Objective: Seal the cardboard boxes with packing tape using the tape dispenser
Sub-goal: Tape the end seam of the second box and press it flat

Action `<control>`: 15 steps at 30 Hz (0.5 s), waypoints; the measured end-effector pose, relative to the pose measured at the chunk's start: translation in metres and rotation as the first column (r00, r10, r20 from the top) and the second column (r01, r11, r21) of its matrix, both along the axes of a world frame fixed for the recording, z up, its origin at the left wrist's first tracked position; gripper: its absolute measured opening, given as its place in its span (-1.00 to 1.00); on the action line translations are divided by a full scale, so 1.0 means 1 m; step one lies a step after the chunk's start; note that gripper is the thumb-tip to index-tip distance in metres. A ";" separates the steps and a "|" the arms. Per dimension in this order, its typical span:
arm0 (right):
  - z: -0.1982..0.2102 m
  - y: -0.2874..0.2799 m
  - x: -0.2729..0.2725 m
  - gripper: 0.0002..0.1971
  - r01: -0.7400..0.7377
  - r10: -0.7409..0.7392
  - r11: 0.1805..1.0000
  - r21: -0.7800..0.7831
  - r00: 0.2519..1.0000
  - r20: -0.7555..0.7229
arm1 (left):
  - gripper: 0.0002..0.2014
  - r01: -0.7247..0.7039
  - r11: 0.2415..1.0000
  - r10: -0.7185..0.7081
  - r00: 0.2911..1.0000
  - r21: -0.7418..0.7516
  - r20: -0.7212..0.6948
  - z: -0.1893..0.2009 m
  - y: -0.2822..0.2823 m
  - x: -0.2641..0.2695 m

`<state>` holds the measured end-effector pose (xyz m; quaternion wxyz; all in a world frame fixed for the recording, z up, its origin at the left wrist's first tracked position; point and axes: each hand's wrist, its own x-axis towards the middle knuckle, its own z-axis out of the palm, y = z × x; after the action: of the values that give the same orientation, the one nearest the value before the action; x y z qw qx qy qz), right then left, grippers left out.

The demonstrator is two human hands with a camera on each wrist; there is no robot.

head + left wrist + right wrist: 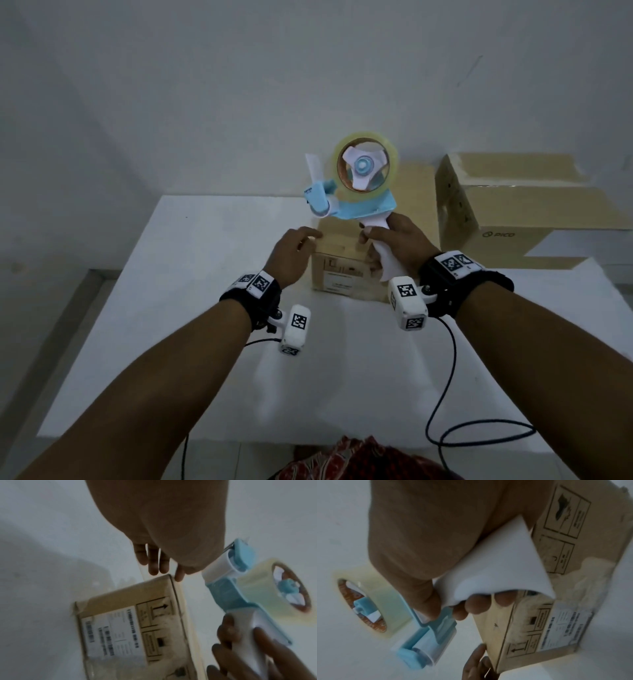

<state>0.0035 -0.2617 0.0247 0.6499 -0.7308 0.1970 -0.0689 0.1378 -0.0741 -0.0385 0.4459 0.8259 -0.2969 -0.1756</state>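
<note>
My right hand grips the white handle of a blue and white tape dispenser and holds it upright above a small cardboard box. A clear tape roll sits on the dispenser's hub. My left hand reaches to the box's upper left edge, its relaxed fingers straight at the box's corner. The box bears a white label and handling marks. In the right wrist view the handle fills my palm, with the box just behind it.
The box stands on a white table. A larger cardboard box with raised flaps sits at the back right, and another box stands behind the dispenser. Black cables trail from my wrists over the table's front edge.
</note>
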 end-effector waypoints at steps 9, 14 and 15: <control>-0.005 -0.002 0.000 -0.87 -0.004 0.003 0.996 -0.095 1.000 -0.011 | -0.58 -0.142 0.946 -0.153 0.601 -0.293 -0.784 0.042 -0.005 -0.003; -0.010 0.000 0.000 -0.83 -0.018 0.015 0.986 -0.165 1.000 -0.018 | -0.79 -0.098 0.957 -0.154 0.626 -0.273 -0.764 0.046 -0.011 -0.008; -0.011 0.000 -0.001 -0.84 -0.024 0.022 0.987 -0.161 1.000 -0.013 | -0.82 -0.122 0.949 -0.157 0.618 -0.291 -0.770 0.044 -0.011 -0.009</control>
<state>0.0026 -0.2617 0.0139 0.5883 -0.7836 0.1860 -0.0729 0.1290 -0.0852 0.0051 0.6547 0.5802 -0.1041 -0.4731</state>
